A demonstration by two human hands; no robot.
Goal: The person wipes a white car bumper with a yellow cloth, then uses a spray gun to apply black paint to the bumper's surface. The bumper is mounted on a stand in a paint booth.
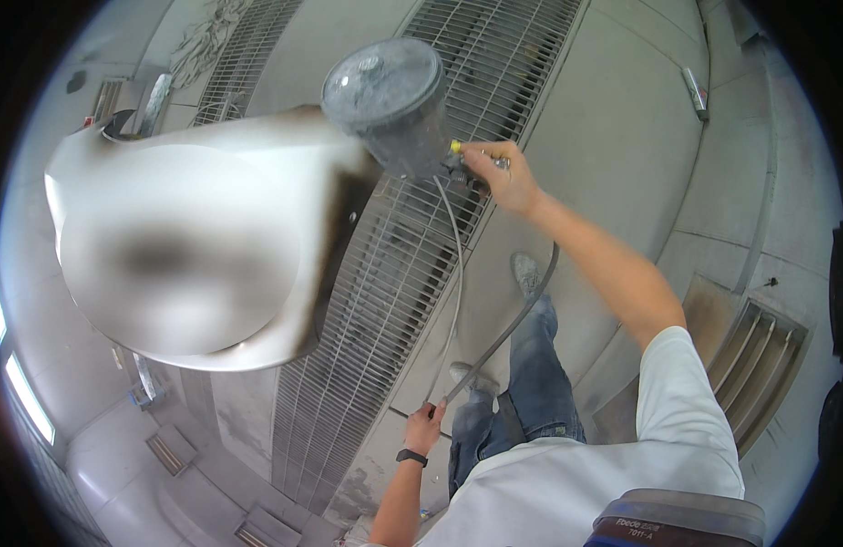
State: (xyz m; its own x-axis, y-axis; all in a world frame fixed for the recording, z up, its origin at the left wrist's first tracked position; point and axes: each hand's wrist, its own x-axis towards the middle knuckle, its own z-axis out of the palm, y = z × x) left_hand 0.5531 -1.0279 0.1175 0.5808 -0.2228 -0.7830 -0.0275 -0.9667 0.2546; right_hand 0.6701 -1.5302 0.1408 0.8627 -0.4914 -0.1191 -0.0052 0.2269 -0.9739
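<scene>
My right hand (pixel 505 178) is closed around the handle of a spray gun (pixel 456 166). The gun carries a large, grey-smeared cup (pixel 385 96) with a lid. Just left of the cup is a big white curved panel (pixel 180 246), with a dark blurred patch on its face and brownish edges. Lower down, my left hand (pixel 424 428) is closed on a dark grey hose (pixel 503 335), which curves up toward my right forearm. A thinner pale hose (pixel 460 264) hangs from the gun toward the same hand. A dark band circles my left wrist.
Metal floor grating (pixel 367 301) runs diagonally under the panel, beside pale floor sheeting (pixel 613 118). My shoes (pixel 524 273) stand right of the grating. A can (pixel 695 94) lies at the far right, and a slatted vent (pixel 759 351) sits on the right.
</scene>
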